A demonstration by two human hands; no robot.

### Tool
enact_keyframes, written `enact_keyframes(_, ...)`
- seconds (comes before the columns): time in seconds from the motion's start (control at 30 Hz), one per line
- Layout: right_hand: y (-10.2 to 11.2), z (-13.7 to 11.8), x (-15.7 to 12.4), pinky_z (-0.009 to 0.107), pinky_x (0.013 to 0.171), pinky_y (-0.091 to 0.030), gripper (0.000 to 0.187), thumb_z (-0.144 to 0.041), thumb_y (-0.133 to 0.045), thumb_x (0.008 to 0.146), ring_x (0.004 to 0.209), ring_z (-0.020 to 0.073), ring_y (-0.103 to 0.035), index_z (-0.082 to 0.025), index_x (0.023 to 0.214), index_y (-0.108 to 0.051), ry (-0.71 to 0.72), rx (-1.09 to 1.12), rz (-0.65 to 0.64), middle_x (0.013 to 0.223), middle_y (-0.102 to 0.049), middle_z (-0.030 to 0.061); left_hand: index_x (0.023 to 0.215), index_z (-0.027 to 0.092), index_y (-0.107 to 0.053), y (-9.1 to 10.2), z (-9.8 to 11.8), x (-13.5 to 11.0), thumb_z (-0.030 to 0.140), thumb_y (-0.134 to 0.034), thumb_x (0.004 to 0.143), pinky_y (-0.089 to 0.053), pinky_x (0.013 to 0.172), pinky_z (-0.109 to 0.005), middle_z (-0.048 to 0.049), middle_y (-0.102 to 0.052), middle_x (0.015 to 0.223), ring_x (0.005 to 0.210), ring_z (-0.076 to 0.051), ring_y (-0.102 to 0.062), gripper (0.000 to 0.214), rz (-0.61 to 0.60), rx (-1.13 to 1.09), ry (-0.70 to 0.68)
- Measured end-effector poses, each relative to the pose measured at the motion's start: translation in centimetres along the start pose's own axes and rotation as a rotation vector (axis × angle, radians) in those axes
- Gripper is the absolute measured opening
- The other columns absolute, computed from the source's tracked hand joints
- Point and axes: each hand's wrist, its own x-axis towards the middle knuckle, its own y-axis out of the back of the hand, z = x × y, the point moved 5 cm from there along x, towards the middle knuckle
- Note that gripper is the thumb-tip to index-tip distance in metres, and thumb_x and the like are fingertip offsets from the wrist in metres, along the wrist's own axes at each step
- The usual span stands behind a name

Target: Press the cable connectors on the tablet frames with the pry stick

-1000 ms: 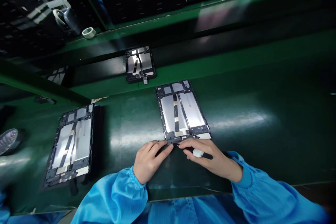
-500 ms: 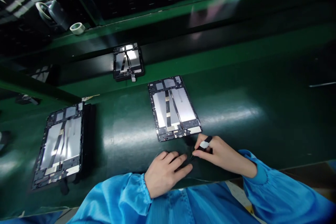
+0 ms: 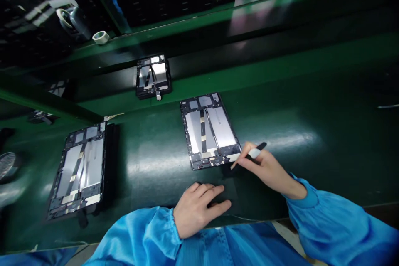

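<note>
An opened tablet chassis (image 3: 209, 131) with silver panels and flat cables lies on the green bench in front of me. My right hand (image 3: 266, 169) pinches a thin black tool with a white band (image 3: 254, 153), its tip at the chassis's near right corner. My left hand (image 3: 199, 208) lies flat on a dark mat (image 3: 227, 195) near the bench's front edge, fingers stretched out, holding nothing. Both arms wear blue sleeves.
A second open chassis (image 3: 80, 168) lies at the left on a black tray. A third chassis (image 3: 153, 76) sits farther back on the dark belt. A tape roll (image 3: 100, 37) rests on the far green shelf. Dark stacked trays stand behind it.
My hands left the chassis's near edge. The left hand drew back and flattened on the mat. The right hand with the tool then rose to the chassis's near right corner.
</note>
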Motion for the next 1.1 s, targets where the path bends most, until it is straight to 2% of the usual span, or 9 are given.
enact_keyframes(0.07,-0.8,-0.8,2.2,0.031,0.066,-0.059,0.026,-0.045,-0.064,0.088,0.073,0.0201,-0.071,-0.021,0.078,-0.058,-0.040,0.085,-0.053,0.073,-0.068,0.0015,0.120,0.024,-0.063,1.0,-1.1,-0.3,0.018,-0.050,0.099,-0.047,0.077,-0.029,-0.0056,-0.066,0.119,0.101,-0.018,-0.058,0.025,0.073,-0.026,0.064)
enact_keyframes(0.17,-3.1,-1.4,5.1,0.029,0.056,-0.060,0.026,-0.042,-0.070,0.082,0.063,0.0201,-0.073,-0.021,0.079,-0.055,-0.174,0.152,-0.211,0.063,-0.067,-0.0018,0.117,0.020,-0.064,2.4,-3.4,-1.0,0.017,-0.054,0.098,-0.048,0.080,-0.029,-0.0067,-0.068,0.110,0.096,-0.017,-0.060,0.022,0.170,0.023,0.195)
enact_keyframes(0.3,-4.9,-1.2,6.9,0.022,0.045,-0.055,0.023,-0.033,-0.070,0.083,0.053,0.0165,-0.070,-0.019,0.078,-0.053,-0.278,0.093,-0.286,0.055,-0.068,-0.0011,0.112,0.020,-0.066,2.5,-5.1,-1.6,0.018,-0.058,0.095,-0.050,0.082,-0.030,-0.0060,-0.070,0.108,0.093,-0.018,-0.061,0.019,0.212,0.107,0.247)
enact_keyframes(0.87,-5.1,-0.4,6.5,0.022,0.050,-0.059,0.022,-0.035,-0.070,0.080,0.056,0.0166,-0.072,-0.018,0.081,-0.056,-0.295,0.067,-0.304,0.056,-0.068,-0.0001,0.110,0.016,-0.065,2.1,-5.0,-1.4,0.014,-0.061,0.093,-0.048,0.082,-0.030,-0.0044,-0.070,0.107,0.091,-0.018,-0.058,0.017,0.249,0.091,0.253)
enact_keyframes(1.1,-5.2,-0.5,6.6,0.025,0.050,-0.059,0.023,-0.038,-0.069,0.079,0.058,0.0186,-0.072,-0.018,0.080,-0.057,-0.299,0.059,-0.287,0.056,-0.067,0.0001,0.114,0.016,-0.065,2.1,-4.8,-1.5,0.014,-0.058,0.095,-0.048,0.081,-0.031,-0.0047,-0.069,0.110,0.093,-0.019,-0.057,0.021,0.224,0.131,0.241)
